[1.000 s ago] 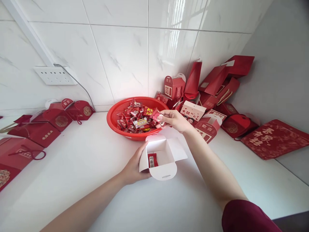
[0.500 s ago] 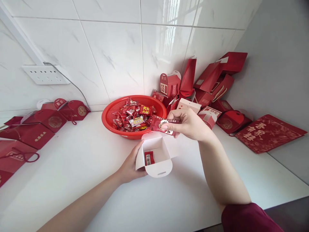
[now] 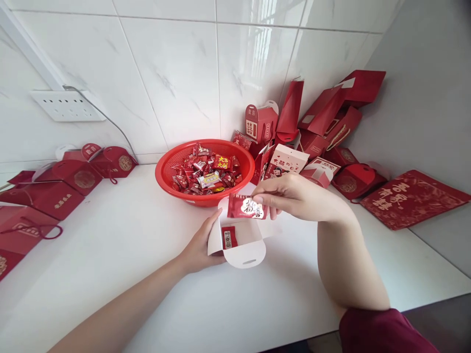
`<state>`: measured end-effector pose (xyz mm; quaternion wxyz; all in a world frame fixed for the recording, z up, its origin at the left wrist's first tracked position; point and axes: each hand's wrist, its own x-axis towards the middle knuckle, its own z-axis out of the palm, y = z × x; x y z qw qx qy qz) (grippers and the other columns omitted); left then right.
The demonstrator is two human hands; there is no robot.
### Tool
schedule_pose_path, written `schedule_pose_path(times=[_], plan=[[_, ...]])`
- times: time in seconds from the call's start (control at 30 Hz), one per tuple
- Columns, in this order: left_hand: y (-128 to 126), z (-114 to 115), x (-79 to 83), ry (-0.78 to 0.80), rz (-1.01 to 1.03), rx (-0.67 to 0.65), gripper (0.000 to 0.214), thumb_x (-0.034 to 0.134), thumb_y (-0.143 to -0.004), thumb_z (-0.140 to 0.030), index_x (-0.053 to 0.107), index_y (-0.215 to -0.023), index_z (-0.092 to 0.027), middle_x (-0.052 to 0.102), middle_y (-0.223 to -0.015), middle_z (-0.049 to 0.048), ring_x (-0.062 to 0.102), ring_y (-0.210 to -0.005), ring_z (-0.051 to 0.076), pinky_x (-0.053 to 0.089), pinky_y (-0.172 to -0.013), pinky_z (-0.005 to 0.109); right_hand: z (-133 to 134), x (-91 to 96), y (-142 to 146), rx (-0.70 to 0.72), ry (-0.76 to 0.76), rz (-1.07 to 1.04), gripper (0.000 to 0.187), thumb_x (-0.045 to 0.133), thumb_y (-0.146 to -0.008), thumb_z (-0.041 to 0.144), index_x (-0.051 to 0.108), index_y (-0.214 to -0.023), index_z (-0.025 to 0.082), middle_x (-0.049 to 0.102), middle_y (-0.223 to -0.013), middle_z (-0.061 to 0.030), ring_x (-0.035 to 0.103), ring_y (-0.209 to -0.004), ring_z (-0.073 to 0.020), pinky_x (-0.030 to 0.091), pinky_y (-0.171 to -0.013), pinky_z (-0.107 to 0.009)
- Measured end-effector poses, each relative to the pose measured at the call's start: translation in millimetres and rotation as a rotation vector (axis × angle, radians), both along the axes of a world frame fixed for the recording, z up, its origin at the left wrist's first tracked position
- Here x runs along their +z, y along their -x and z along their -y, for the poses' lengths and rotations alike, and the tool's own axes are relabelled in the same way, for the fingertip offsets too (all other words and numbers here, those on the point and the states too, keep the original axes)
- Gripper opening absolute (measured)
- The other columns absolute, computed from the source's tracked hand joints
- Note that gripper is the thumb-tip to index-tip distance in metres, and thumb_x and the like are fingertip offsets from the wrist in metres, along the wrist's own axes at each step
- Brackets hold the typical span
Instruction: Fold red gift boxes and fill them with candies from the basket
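My left hand (image 3: 204, 243) grips the left side of an open gift box (image 3: 245, 257), white inside, with its flaps spread. Inside the box lies one small red candy packet (image 3: 229, 238). Between the thumb and fingers of my right hand (image 3: 285, 197) is a larger red candy packet (image 3: 246, 207) with white and black lettering, held just above the box's opening. Behind the box stands a red plastic basket (image 3: 162, 179) full of wrapped candies (image 3: 200, 171), mostly red, some yellow or white.
Folded red gift boxes (image 3: 66, 189) line the left side. More red boxes (image 3: 320, 117) are piled in the right corner, near a flat red bag (image 3: 415, 198). A power socket (image 3: 68, 106) with a grey cable is on the tiled wall.
My right hand has brought the larger candy packet down from beside the basket to over the box, turning its printed face more into view. My left hand keeps holding the box.
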<state>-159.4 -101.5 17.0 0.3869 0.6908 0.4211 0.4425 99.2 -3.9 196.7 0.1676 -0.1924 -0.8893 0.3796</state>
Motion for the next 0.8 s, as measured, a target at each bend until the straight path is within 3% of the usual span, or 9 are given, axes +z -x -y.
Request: schedule_pose_path(times=[0.07, 0.17, 0.3, 0.37, 0.47, 0.6, 0.67, 0.8], plan=[[0.1, 0.0, 0.3, 0.026, 0.001, 0.000, 0.110, 0.084, -0.070, -0.033, 0.014, -0.155, -0.032, 0.033, -0.155, 0.0131, 0.041, -0.136, 0.038, 0.038, -0.110, 0.056, -7.2, -6.5, 3.6, 0.006, -0.057, 0.112, 0.024, 0.049, -0.098, 0.034, 0.067, -0.096, 0.019, 0.068, -0.077, -0.0007, 0.064, -0.064, -0.0141, 0.047, -0.062, -0.025], [0.4, 1.1, 0.8, 0.047, -0.004, 0.002, 0.110, 0.084, -0.070, -0.030, 0.014, -0.155, -0.031, 0.030, -0.156, 0.0135, 0.039, -0.138, 0.038, 0.036, -0.111, 0.056, -21.4, -18.8, 9.0, -0.117, -0.194, 0.230, 0.020, 0.050, -0.094, 0.026, 0.069, -0.096, 0.020, 0.070, -0.078, -0.0017, 0.064, -0.069, -0.0162, 0.044, -0.066, -0.027], [0.8, 1.1, 1.7, 0.042, -0.006, -0.006, 0.110, 0.084, -0.070, -0.029, 0.014, -0.155, -0.029, 0.029, -0.157, 0.0139, 0.037, -0.139, 0.037, 0.034, -0.113, 0.055, -40.1, -30.6, 21.4, -0.333, -0.276, 0.127, 0.022, 0.048, -0.095, 0.027, 0.069, -0.092, 0.019, 0.071, -0.087, -0.0029, 0.063, -0.076, -0.0174, 0.043, -0.068, -0.027], [1.2, -0.2, 1.9, 0.053, -0.003, -0.017, 0.111, 0.084, -0.069, -0.029, 0.014, -0.155, -0.029, 0.029, -0.157, 0.0134, 0.037, -0.139, 0.036, 0.033, -0.113, 0.055, -50.2, -35.1, 35.9, -0.365, -0.281, 0.067, 0.023, 0.048, -0.095, 0.026, 0.069, -0.091, 0.018, 0.071, -0.091, -0.0039, 0.064, -0.083, -0.0182, 0.044, -0.073, -0.028], [1.8, -2.5, 1.8, 0.060, -0.002, -0.016, 0.114, 0.086, -0.066, -0.031, 0.015, -0.155, -0.030, 0.027, -0.158, 0.0132, 0.035, -0.140, 0.036, 0.034, -0.113, 0.054, -68.2, -42.3, 71.9, -0.132, -0.181, 0.127, 0.024, 0.050, -0.094, 0.026, 0.072, -0.092, 0.016, 0.072, -0.096, -0.0053, 0.064, -0.089, -0.0199, 0.045, -0.079, -0.028], [3.9, -3.2, 3.6, 0.062, -0.011, -0.001, 0.117, 0.088, -0.064, -0.031, 0.013, -0.155, -0.032, 0.025, -0.158, 0.0119, 0.034, -0.141, 0.036, 0.033, -0.114, 0.052, -92.6, -50.1, 130.4, 0.258, -0.064, 0.502, 0.025, 0.053, -0.091, 0.023, 0.076, -0.091, 0.014, 0.074, -0.094, -0.0059, 0.064, -0.089, -0.0235, 0.048, -0.079, -0.030], [5.2, -2.7, 5.2, 0.075, 0.032, 0.003, 0.119, 0.087, -0.065, -0.032, 0.010, -0.155, -0.032, 0.026, -0.158, 0.0117, 0.033, -0.142, 0.035, 0.033, -0.114, 0.051, -103.4, -52.8, 153.4, 0.325, -0.047, 0.609, 0.024, 0.059, -0.082, 0.016, 0.077, -0.098, 0.016, 0.074, -0.095, -0.0037, 0.065, -0.092, -0.0237, 0.049, -0.081, -0.028], [6.9, -0.3, 5.6, 0.108, 0.036, -0.006, 0.118, 0.086, -0.066, -0.033, 0.009, -0.156, -0.030, 0.028, -0.156, 0.0139, 0.038, -0.138, 0.037, 0.038, -0.111, 0.051, -123.1, -60.4, 176.9, 0.323, -0.040, 0.676, 0.047, 0.058, -0.073, 0.008, 0.072, -0.117, 0.018, 0.073, -0.111, -0.0044, 0.068, -0.094, -0.0236, 0.052, -0.080, -0.027]])
